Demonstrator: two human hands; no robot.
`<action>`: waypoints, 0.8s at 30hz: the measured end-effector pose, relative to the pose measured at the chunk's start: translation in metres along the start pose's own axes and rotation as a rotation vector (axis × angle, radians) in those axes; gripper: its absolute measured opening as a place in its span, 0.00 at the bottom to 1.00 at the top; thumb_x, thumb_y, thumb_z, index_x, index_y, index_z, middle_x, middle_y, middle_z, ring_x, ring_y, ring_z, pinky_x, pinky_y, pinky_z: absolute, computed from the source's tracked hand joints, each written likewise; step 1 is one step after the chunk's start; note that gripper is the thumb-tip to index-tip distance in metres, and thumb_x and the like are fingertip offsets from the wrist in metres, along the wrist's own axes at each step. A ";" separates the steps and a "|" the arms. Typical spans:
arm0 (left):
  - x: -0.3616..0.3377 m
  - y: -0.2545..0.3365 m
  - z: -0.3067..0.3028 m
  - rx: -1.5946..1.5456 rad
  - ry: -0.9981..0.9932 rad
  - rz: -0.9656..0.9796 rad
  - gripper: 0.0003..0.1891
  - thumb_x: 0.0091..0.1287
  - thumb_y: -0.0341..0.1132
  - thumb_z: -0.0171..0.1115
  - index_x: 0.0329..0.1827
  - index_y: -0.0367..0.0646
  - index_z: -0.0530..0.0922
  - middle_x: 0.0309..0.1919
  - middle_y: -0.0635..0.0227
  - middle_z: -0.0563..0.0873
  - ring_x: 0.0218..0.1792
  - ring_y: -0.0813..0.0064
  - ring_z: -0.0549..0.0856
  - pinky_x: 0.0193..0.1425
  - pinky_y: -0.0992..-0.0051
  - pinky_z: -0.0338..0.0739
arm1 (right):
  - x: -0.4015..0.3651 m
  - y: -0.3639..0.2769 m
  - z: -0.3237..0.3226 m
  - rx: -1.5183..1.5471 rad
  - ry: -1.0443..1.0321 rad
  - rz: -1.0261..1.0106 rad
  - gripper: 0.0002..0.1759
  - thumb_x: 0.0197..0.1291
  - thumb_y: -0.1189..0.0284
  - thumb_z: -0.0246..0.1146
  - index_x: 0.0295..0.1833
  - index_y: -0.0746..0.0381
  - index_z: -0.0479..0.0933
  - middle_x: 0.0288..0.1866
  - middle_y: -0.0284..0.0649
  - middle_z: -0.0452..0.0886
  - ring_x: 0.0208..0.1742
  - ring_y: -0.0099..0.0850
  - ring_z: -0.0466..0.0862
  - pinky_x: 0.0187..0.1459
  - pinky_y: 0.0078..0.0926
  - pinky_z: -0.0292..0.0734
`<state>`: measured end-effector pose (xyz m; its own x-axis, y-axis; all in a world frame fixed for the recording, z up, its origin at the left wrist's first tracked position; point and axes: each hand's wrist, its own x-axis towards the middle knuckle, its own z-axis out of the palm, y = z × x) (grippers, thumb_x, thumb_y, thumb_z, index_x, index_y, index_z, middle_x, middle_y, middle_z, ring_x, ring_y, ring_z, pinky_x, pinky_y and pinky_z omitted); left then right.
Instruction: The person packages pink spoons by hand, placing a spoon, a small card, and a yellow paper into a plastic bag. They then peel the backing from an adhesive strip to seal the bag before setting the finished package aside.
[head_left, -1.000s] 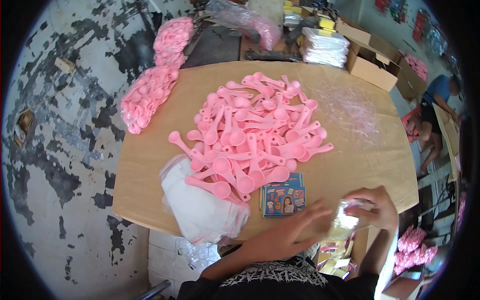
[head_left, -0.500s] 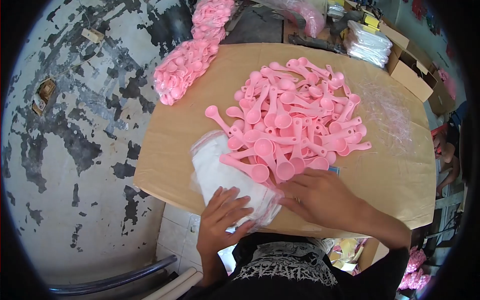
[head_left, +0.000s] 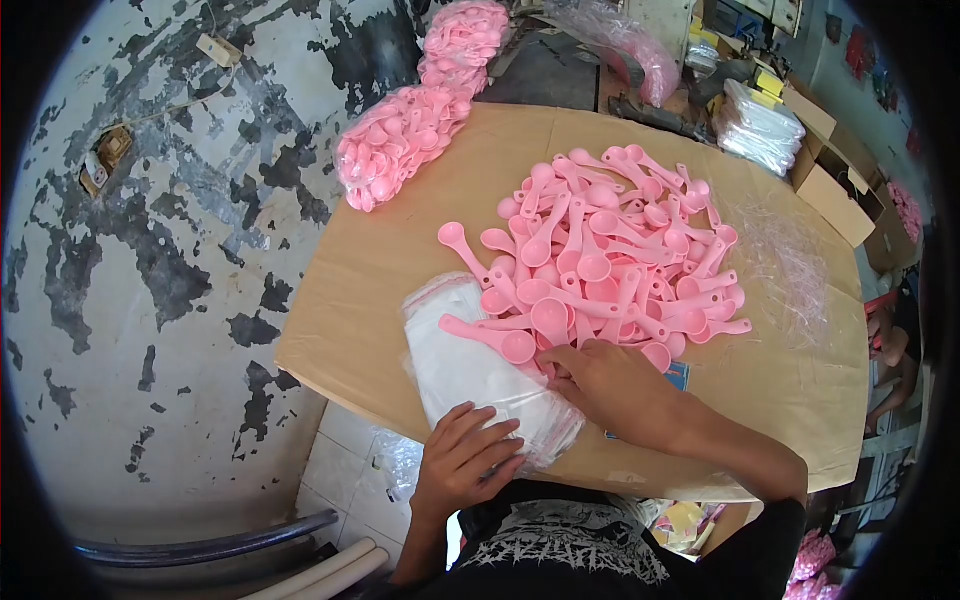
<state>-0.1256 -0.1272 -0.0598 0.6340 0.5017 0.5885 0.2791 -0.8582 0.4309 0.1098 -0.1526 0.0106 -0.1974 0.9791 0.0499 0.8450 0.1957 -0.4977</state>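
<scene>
**Both hands at the bags, near edge of the spoon pile**

The left hand (head_left: pixel 465 460) lies flat and wide, fingers spread, on the near end of a stack of clear bags (head_left: pixel 455 370). It grips nothing. The bags sit just left of and below the spoon pile (head_left: pixel 610 250), and their near end hangs over the table (head_left: pixel 370 290) edge.

The right hand (head_left: pixel 612 388) rests palm down at the near rim of the pile. Its fingertips are bent onto the spot where the bags meet the nearest spoons. They may be pinching a bag edge or a spoon, but the knuckles hide this, so I cannot tell whether it holds anything.

One spoon (head_left: pixel 492 337) from the pile lies across the top of the bags, bowl to the right. A blue card (head_left: pixel 681 376) peeks out just right of the right hand, under the near rim of the pile.

The pile itself is a loose heap of pink spoons in the middle of the table, handles pointing every way.

Right of the pile, thin clear film (head_left: pixel 790 265) is spread on the table. Left of and beyond the pile, a packed bag of spoons (head_left: pixel 400 145) lies on the far left corner, with a second one (head_left: pixel 462 35) behind it. Beyond the pile to the right stand a stack of white packets (head_left: pixel 757 120) and open boxes (head_left: pixel 835 190).
</scene>
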 end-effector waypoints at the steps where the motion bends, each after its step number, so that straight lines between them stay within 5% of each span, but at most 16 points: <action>1: 0.002 0.001 -0.001 -0.002 -0.007 0.002 0.10 0.48 0.31 0.76 0.34 0.50 0.87 0.45 0.72 0.88 0.52 0.64 0.84 0.61 0.58 0.76 | -0.003 0.002 -0.001 -0.032 -0.012 -0.014 0.09 0.64 0.72 0.59 0.42 0.67 0.76 0.29 0.52 0.80 0.37 0.52 0.83 0.38 0.47 0.79; 8: 0.004 0.009 -0.012 0.020 -0.003 0.000 0.13 0.52 0.37 0.76 0.38 0.42 0.86 0.46 0.64 0.87 0.56 0.61 0.83 0.64 0.56 0.73 | -0.031 0.002 -0.035 0.070 0.291 -0.131 0.11 0.59 0.81 0.62 0.48 0.68 0.77 0.33 0.50 0.82 0.33 0.49 0.84 0.36 0.39 0.81; 12: 0.022 0.048 -0.001 -0.716 -0.053 -0.238 0.26 0.62 0.43 0.70 0.56 0.29 0.78 0.55 0.46 0.81 0.60 0.57 0.80 0.66 0.60 0.70 | -0.060 -0.011 -0.057 0.414 0.273 0.033 0.13 0.60 0.82 0.63 0.51 0.67 0.79 0.36 0.47 0.84 0.33 0.41 0.86 0.33 0.31 0.81; 17: 0.056 0.084 0.027 -1.129 -0.198 -0.710 0.24 0.76 0.41 0.53 0.67 0.30 0.70 0.56 0.56 0.82 0.57 0.72 0.80 0.61 0.72 0.73 | -0.090 -0.008 -0.053 0.475 0.174 0.050 0.13 0.60 0.80 0.64 0.51 0.66 0.79 0.35 0.45 0.84 0.32 0.37 0.86 0.33 0.29 0.81; 20: 0.060 0.081 0.041 -1.207 -0.024 -0.776 0.21 0.80 0.40 0.45 0.66 0.31 0.70 0.52 0.54 0.85 0.50 0.72 0.85 0.54 0.72 0.79 | -0.103 0.013 -0.055 0.404 0.186 0.098 0.14 0.57 0.76 0.69 0.50 0.63 0.80 0.39 0.44 0.84 0.36 0.37 0.85 0.38 0.32 0.81; 23: 0.082 0.086 0.050 -1.405 0.161 -0.734 0.18 0.78 0.36 0.49 0.61 0.30 0.73 0.51 0.51 0.85 0.49 0.68 0.86 0.54 0.68 0.81 | -0.110 0.037 -0.048 -0.139 0.276 0.071 0.15 0.53 0.71 0.72 0.47 0.61 0.81 0.44 0.43 0.82 0.42 0.40 0.83 0.44 0.36 0.79; 24: 0.083 0.087 0.054 -1.395 0.189 -0.715 0.16 0.77 0.34 0.50 0.61 0.30 0.73 0.51 0.50 0.85 0.49 0.67 0.86 0.54 0.67 0.81 | -0.111 0.041 -0.047 -0.054 0.236 0.129 0.15 0.52 0.70 0.73 0.46 0.61 0.81 0.44 0.43 0.82 0.43 0.41 0.83 0.46 0.37 0.79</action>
<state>-0.0102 -0.1662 -0.0105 0.5424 0.8398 0.0233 -0.4551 0.2704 0.8484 0.1898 -0.2502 0.0250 0.0296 0.9808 0.1930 0.8819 0.0653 -0.4669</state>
